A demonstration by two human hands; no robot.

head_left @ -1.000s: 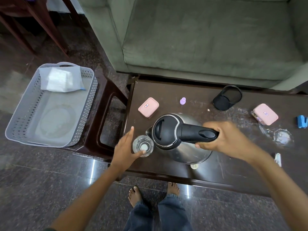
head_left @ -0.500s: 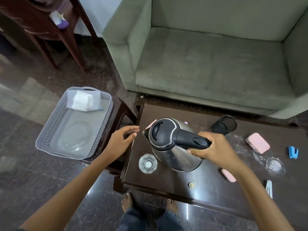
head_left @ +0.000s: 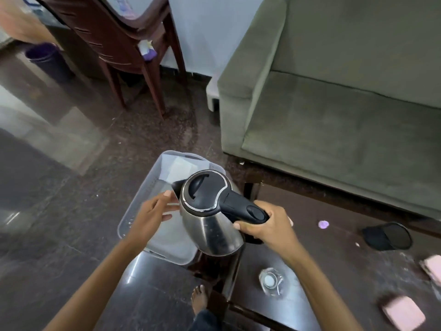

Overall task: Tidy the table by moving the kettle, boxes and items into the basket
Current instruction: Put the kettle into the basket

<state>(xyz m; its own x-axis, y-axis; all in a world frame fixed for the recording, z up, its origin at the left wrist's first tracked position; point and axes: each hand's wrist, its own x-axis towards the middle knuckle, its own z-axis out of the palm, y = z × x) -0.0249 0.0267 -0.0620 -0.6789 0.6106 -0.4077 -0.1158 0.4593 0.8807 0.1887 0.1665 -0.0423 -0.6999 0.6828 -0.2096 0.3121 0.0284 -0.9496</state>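
My right hand [head_left: 265, 225] grips the black handle of the steel kettle [head_left: 210, 225], which hangs in the air over the right side of the grey basket [head_left: 133, 218]. Fingers spread, my left hand [head_left: 152, 211] hovers over the basket, its fingertips close to the kettle's spout side. A white packet [head_left: 181, 167] lies at the basket's far end. On the dark table [head_left: 334, 271] remain a small glass [head_left: 270, 280], two pink boxes [head_left: 403, 315] [head_left: 432, 268], a black round holder [head_left: 387, 236] and a small purple piece [head_left: 323, 224].
A green sofa [head_left: 346, 103] stands behind the table. A wooden chair [head_left: 124, 44] and a dark bin [head_left: 45, 58] are at the far left on the glossy floor. My bare foot [head_left: 199, 297] shows below the table's corner.
The kettle has been lifted off the table and carried left over the basket. My left hand left the glass and moved over the basket. The view swung left.
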